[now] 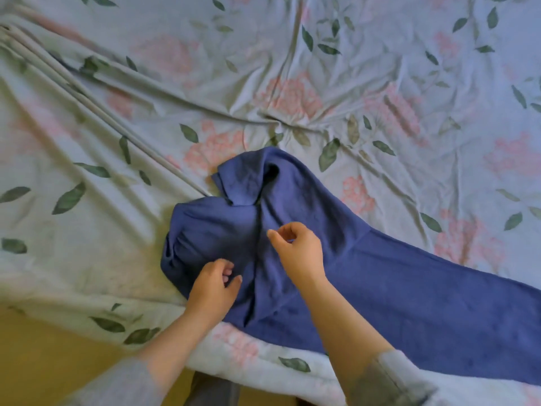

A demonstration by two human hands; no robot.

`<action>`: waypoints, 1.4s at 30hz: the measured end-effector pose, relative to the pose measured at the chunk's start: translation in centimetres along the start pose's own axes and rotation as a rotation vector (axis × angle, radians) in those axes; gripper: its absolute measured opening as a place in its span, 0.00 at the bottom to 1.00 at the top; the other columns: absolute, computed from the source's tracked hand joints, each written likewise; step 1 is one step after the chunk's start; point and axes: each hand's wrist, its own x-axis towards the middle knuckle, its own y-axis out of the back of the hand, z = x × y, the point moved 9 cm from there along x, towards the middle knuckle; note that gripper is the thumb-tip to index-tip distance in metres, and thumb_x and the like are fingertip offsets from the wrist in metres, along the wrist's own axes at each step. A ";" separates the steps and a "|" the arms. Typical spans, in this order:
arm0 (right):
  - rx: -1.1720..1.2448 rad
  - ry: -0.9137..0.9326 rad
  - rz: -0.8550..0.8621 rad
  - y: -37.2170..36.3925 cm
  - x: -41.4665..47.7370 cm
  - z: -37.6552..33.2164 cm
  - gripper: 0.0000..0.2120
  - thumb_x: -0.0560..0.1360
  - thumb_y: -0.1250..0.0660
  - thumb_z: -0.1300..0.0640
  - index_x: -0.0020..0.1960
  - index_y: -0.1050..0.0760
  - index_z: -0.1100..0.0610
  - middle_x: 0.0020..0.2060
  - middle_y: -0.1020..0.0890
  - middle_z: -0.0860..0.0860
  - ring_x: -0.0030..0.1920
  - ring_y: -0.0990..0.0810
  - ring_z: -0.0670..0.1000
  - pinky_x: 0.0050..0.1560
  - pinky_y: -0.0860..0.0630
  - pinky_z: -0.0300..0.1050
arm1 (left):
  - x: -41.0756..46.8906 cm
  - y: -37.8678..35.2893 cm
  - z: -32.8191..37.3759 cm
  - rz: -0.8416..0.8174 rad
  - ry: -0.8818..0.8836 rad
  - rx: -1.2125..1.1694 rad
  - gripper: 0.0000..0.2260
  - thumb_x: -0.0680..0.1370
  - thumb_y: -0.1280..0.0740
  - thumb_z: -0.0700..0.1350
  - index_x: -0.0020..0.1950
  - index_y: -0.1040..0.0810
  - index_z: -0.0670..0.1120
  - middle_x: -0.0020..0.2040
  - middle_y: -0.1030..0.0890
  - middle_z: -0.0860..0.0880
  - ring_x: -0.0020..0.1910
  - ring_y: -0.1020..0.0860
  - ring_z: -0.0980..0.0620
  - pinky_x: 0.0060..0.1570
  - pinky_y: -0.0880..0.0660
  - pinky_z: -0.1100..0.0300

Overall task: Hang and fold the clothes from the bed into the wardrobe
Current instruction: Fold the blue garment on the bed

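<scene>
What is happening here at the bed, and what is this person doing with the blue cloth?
A person stands at the edge of a bed covered by a pale floral bedsheet and works on a dark blue fabric garment. The garment lies on the sheet, partly spread and partly bunched. The left hand and the right hand are both over its crumpled end, with fingers loosely curled. Neither hand plainly grips the cloth. The garment is not yet folded, and no wardrobe is in view.
</scene>
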 end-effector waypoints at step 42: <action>-0.059 0.149 0.383 12.1 1.9 2.2 0.06 0.76 0.40 0.58 0.44 0.24 0.53 0.35 0.21 0.49 0.35 0.24 0.47 0.34 0.27 0.43 | -2.3 -7.7 0.3 -0.399 -0.122 0.533 0.13 0.74 0.32 0.48 0.31 0.31 0.52 0.39 0.20 0.54 0.44 0.20 0.50 0.43 0.26 0.61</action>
